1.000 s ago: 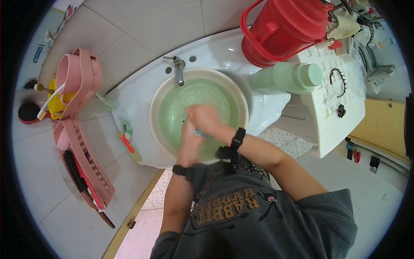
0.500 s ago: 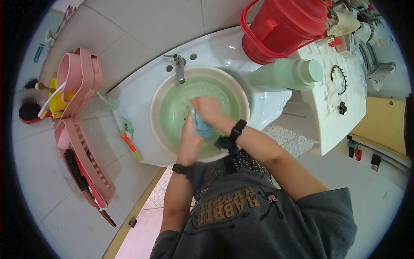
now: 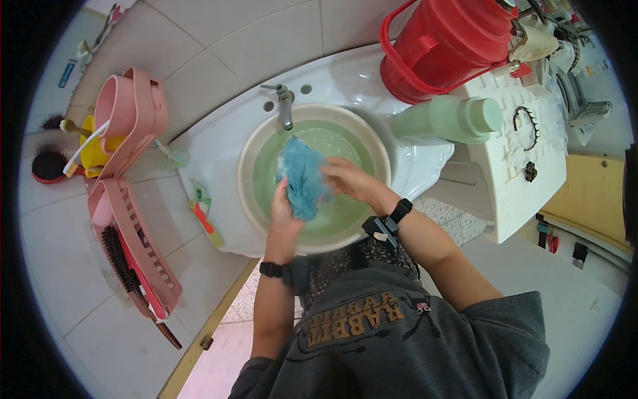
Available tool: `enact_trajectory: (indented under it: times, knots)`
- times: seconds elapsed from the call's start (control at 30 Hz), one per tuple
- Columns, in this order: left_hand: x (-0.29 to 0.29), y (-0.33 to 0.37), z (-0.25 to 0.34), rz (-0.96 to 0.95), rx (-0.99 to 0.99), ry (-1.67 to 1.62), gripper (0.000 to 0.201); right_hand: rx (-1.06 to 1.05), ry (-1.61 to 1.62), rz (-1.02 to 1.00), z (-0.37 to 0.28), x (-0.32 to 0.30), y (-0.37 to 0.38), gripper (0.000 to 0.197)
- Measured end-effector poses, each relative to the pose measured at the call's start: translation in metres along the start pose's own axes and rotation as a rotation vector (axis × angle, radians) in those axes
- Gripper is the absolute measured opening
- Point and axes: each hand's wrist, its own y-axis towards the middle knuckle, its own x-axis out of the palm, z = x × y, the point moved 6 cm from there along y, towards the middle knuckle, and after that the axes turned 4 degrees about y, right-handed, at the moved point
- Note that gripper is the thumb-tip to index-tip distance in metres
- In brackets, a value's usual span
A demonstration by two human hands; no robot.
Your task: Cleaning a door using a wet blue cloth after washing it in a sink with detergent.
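A wet-looking blue cloth (image 3: 302, 178) is spread between my hands, above a round cream basin (image 3: 383, 163) of greenish water. My left hand (image 3: 282, 211) grips its lower left edge, with the thumb lying on the fabric. At the cloth's right side, the bent fingers of my right hand (image 3: 351, 179) hold its edge, slightly blurred by motion. The basin sits in a white sink (image 3: 216, 156), below a metal tap (image 3: 285, 110).
Pink wall racks (image 3: 149, 266) with brushes and a cup hang on the left. A green-and-orange tube (image 3: 205, 216) lies on the sink's left edge. To the right are a pale green bottle (image 3: 442, 120), a red thermos jug (image 3: 452, 50) and a white ledge (image 3: 518, 206).
The cloth was bunched up between my hands, low in the basin. It is now opened out and lifted, and my right hand has moved right and down.
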Motion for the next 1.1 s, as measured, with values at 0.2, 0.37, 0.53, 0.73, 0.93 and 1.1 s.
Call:
enact_trajectory:
  times: [0.2,0.37,0.53,0.73,0.93,1.1]
  knots:
    - [-0.017,-0.004,0.015,-0.055,0.006,-0.170,0.049,-0.273,-0.026,0.167,-0.027,-0.021,-0.015,0.023]
    - [-0.013,-0.010,0.017,-0.003,0.003,-0.270,0.052,-0.286,0.034,0.146,-0.037,-0.030,-0.016,0.029]
    - [-0.012,-0.014,0.018,-0.017,-0.021,-0.274,0.055,-0.245,0.066,0.100,-0.037,-0.015,-0.019,0.035]
    - [-0.004,-0.020,0.015,-0.333,0.120,-0.109,0.056,-0.185,-0.152,-0.078,-0.011,0.021,-0.018,0.048]
    - [0.006,-0.018,0.026,-0.107,0.163,-0.003,0.047,-0.269,-0.298,0.018,-0.020,-0.001,-0.012,0.040]
    - [-0.010,-0.008,0.019,0.018,0.082,-0.016,0.036,-0.245,-0.198,0.053,-0.029,0.006,-0.017,0.026]
